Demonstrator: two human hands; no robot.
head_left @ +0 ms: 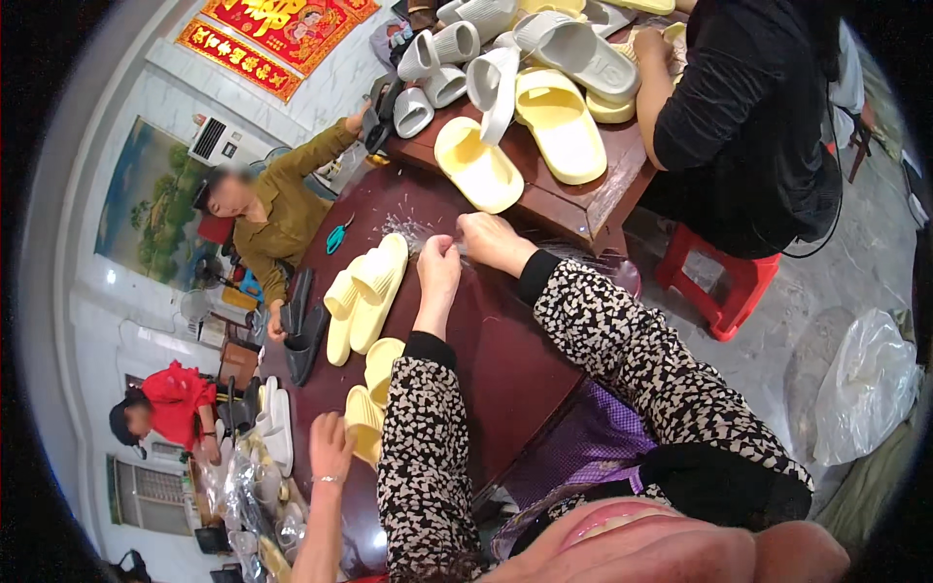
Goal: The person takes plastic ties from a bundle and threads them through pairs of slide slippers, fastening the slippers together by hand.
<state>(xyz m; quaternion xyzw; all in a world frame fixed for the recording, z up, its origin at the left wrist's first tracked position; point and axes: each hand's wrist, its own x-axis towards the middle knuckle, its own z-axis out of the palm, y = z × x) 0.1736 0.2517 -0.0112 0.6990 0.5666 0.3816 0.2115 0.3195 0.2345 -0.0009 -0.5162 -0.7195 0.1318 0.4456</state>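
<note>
My left hand [439, 274] and my right hand [494, 243] come close together over the dark red table [505, 335]. Fingers on both are pinched closed. Something small and translucent seems to be between them, too tiny to name. Beside and behind my hands lies a scatter of thin clear plastic strands [397, 225]. A pair of pale yellow slippers [374, 291] rests left of my left hand. Nearer to me, more yellow slippers [365, 418] lie partly hidden by my left sleeve. Teal-handled scissors [338, 236] sit beyond the first pair.
Yellow slippers [559, 126] and grey slippers [491, 92] pile on a higher wooden table [583, 209] ahead. A person in black [748, 126] sits at right near a red stool [719, 282]. Another person's hand [330, 449] reaches in at left. Across, someone handles dark slippers [306, 335].
</note>
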